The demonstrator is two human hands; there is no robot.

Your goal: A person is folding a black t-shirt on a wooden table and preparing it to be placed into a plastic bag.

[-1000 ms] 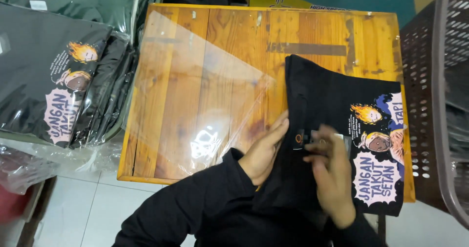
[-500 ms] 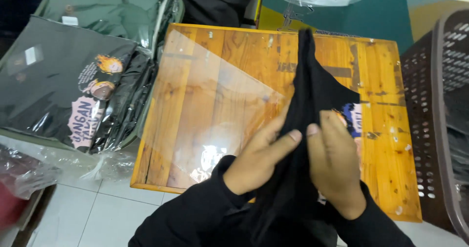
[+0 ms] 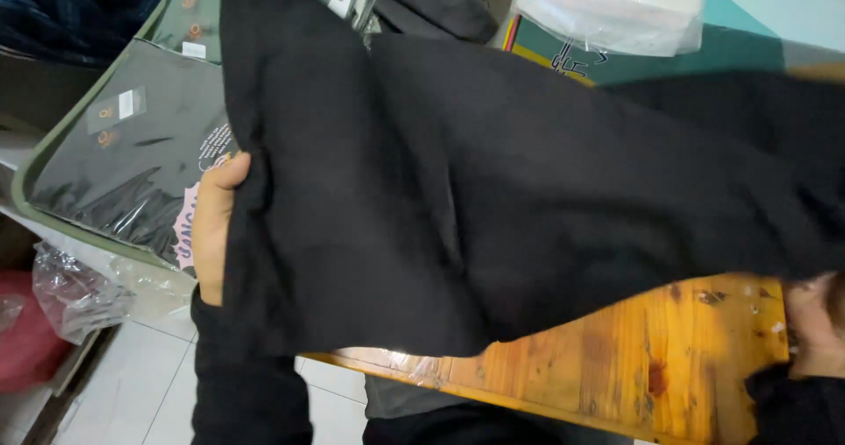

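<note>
Left hand (image 3: 214, 225) gripping black shirt (image 3: 493, 190) edge, right hand (image 3: 814, 322) clutching other end — spread above wooden table (image 3: 651, 366)

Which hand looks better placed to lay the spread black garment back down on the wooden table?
Probably the right hand: it holds the black garment just above the wooden table. The left hand grips its edge out past the table, over the bagged shirts.

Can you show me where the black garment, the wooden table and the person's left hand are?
black garment (image 3: 493, 190), head view, middle of the spread cloth
wooden table (image 3: 651, 357), head view, bare top near its front edge
left hand (image 3: 214, 225), head view, back of the hand gripping the cloth's edge
</note>
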